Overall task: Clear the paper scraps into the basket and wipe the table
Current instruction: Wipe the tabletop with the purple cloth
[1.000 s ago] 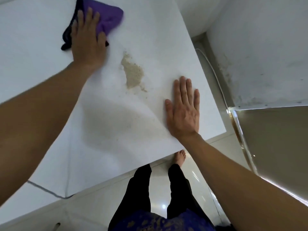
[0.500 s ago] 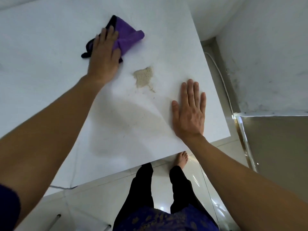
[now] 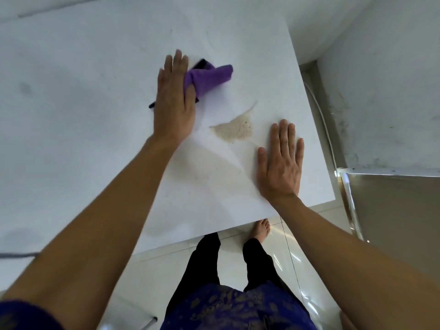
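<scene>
Head view | left hand (image 3: pixel 175 101) flat, pressing purple cloth (image 3: pixel 209 78) | right hand (image 3: pixel 281 163) flat on table (image 3: pixel 83 115) | beige crumbs (image 3: pixel 234 131) between

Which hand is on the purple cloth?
The left hand: it presses flat on the purple cloth, up-table from the beige crumb patch. The right hand lies flat on the bare white table near its right edge, touching no cloth.

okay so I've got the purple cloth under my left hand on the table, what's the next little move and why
Probably sweep the purple cloth toward you and to the right, onto the sandy pile. Your left hand presses it flat just beyond that pile, which lies loose on the table between both hands. Your right hand rests flat nearer the edge.
</scene>
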Demonstrator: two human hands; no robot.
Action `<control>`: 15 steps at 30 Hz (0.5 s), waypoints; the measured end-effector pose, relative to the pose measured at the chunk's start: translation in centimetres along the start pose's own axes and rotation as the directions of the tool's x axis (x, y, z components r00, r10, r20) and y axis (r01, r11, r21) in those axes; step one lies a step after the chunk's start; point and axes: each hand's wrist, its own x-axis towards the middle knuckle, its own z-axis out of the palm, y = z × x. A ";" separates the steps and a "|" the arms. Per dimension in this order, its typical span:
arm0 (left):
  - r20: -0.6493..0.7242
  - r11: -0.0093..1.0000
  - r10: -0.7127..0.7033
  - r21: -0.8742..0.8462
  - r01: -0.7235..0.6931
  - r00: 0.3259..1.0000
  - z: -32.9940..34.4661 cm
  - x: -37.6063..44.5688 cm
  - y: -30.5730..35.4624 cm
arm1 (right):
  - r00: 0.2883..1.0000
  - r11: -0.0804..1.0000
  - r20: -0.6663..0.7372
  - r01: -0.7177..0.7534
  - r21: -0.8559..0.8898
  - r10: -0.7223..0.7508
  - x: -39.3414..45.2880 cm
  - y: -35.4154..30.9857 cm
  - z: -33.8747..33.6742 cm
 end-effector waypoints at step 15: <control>-0.202 0.932 -0.355 0.005 0.364 0.913 3.5 -7.7 5.6 | 0.999 0.998 -0.016 0.033 0.049 -0.033 -0.1 0.2 0.1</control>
